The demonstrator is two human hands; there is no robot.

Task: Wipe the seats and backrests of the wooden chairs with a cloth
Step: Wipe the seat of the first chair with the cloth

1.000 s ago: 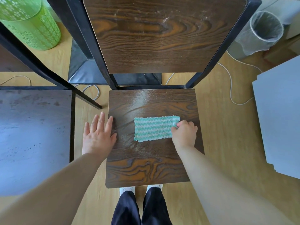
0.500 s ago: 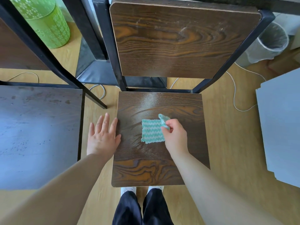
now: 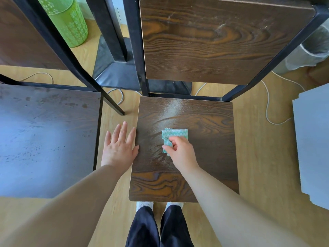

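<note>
Cloth [image 3: 175, 135], green & white, lies bunched on the wooden seat [image 3: 210, 157], approx mid-seat, a bit left of centre. Right hand [image 3: 181, 152] grips its near part, thumb & curled fingers pinching the fabric; far edge of cloth shows beyond the knuckles, flat on the wood. Left hand [image 3: 119, 148] is spread flat, palm down, fingers straight, at the seat's left edge w/ thumb over the wood & the rest over the floor gap; holds nothing. Pale dusty streak [image 3: 172, 107] at the back of the seat, more pale smears on the backrest [image 3: 222, 38] top right. Second chair seat [image 3: 44, 139] just beside, on the left. Green bin [image 3: 65, 20] far left, clear-lined bin [image 3: 308, 52] far right, white cable [image 3: 267, 111] on the floor, grey board [image 3: 313, 139] at right edge
</note>
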